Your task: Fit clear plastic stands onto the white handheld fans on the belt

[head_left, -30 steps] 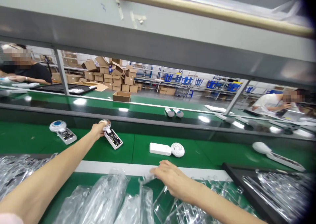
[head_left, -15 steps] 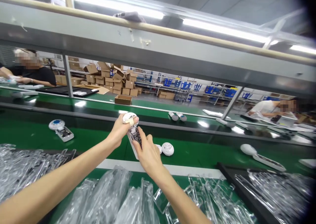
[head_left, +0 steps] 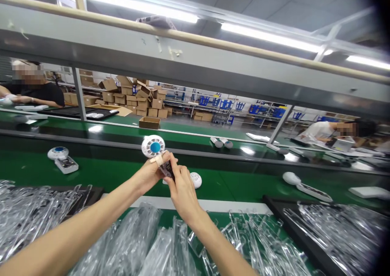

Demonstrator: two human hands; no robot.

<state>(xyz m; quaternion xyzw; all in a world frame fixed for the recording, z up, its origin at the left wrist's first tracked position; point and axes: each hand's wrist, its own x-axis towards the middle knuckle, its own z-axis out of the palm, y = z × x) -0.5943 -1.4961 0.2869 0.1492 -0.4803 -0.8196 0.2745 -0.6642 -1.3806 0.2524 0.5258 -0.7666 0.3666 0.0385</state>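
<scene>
Stacked cardboard boxes stand beyond the green bench; the held white device, raised over that bench, now turns its blue-centred round face to the camera, unlike half a second ago; this suggests reorienting between both hands; the left hand has its fingers gripping near the neck, the right hand has its fingers clasped on the dark-filled handle; left of the held white device lies an open device; nearer the wearer, clear plastic sleeves.

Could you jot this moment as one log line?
Left hand: gripping white device | right hand: gripping its handle | blue disc: visible | nearby: clear plastic pieces | beyond: green surface
</scene>
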